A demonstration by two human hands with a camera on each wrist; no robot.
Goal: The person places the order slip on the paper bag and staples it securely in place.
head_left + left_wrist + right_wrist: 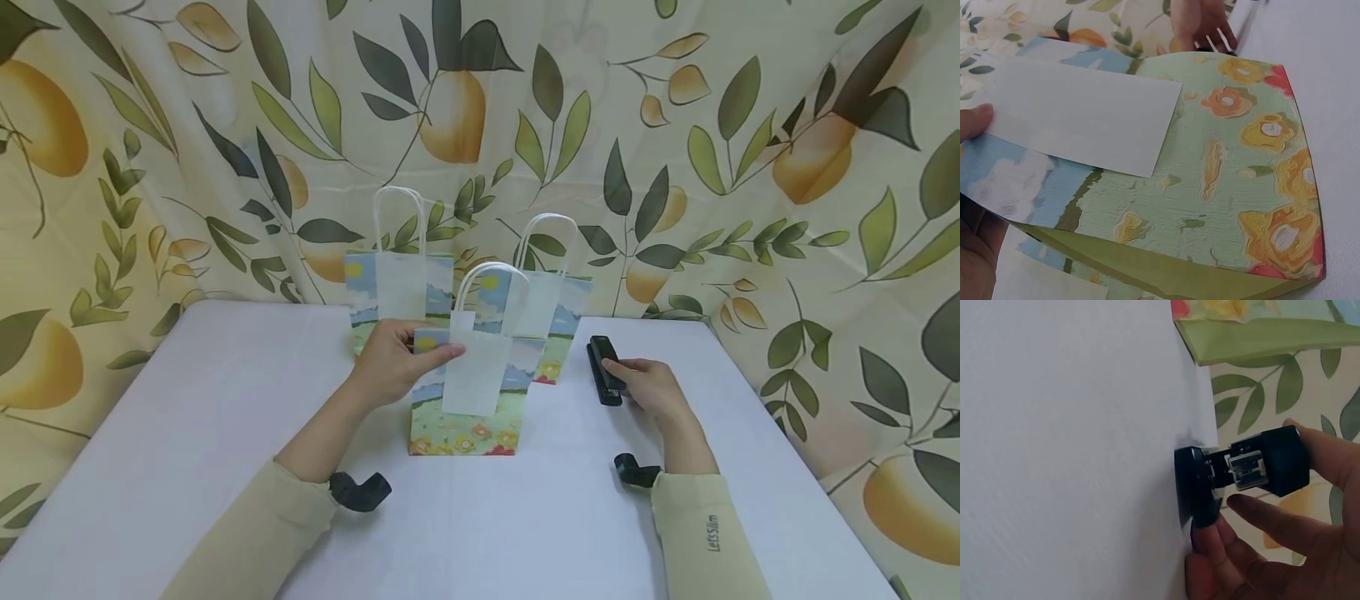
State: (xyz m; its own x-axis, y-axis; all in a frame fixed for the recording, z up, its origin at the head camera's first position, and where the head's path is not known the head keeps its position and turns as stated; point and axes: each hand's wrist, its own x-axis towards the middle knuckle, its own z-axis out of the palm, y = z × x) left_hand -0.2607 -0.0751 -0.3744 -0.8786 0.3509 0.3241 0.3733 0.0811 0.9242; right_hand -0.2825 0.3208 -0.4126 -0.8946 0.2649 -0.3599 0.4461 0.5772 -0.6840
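My left hand point(392, 360) pinches the upper left edge of the front paper gift bag point(465, 429), thumb over the white card point(474, 375) on its face. This bag stands upright, with white twisted handles, a painted sky and a flower meadow; the left wrist view shows its flowers point(1229, 101) and green side close up. Over at the right, my right hand point(652, 385) grips a black stapler point(604, 371) on the table. In the right wrist view, the stapler point(1285, 461) shows its end, with fingers about its top and base.
Two similar gift bags stand behind, one back left point(401, 279) and one back right point(566, 321), each with a white card. A fruit-and-leaf patterned cloth point(630, 75) hangs behind the white table point(525, 533). Black wrist cameras point(362, 492) jut from both sleeves.
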